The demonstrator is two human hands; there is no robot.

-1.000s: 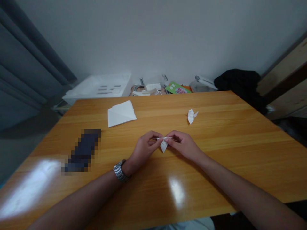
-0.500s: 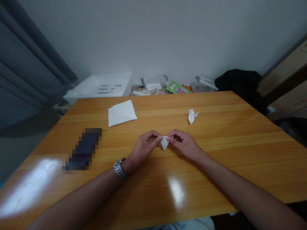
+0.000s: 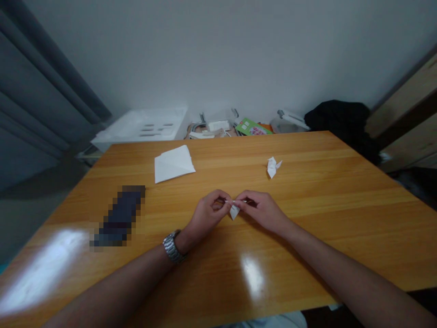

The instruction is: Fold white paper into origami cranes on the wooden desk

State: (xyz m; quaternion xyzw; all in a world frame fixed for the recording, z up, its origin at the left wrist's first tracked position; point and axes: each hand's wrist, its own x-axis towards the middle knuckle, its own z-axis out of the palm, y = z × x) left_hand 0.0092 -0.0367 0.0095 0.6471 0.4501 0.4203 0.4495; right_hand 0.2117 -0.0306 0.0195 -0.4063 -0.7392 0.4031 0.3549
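Observation:
A small folded piece of white paper (image 3: 234, 212) is pinched between my two hands, its pointed end hanging down toward me. My left hand (image 3: 210, 210), with a metal watch (image 3: 173, 246) on the wrist, grips its left side between thumb and fingers. On the other side my right hand (image 3: 261, 210) is closed on the paper's right edge. The thumbs nearly meet at the top of the piece and cover part of it. Beyond my right hand, a folded white paper figure (image 3: 272, 167) lies on the wooden table (image 3: 324, 205).
A stack of white paper sheets (image 3: 174, 164) lies at the back left of the table. Nearer on the left is a dark, pixelated object (image 3: 121, 214). Past the far edge sit a white tray (image 3: 143, 123), a green booklet (image 3: 253, 127) and black cloth (image 3: 337, 118).
The fingers have drawn slightly closer over the top of the folded paper, and less of it shows now. The whole view has shifted a little.

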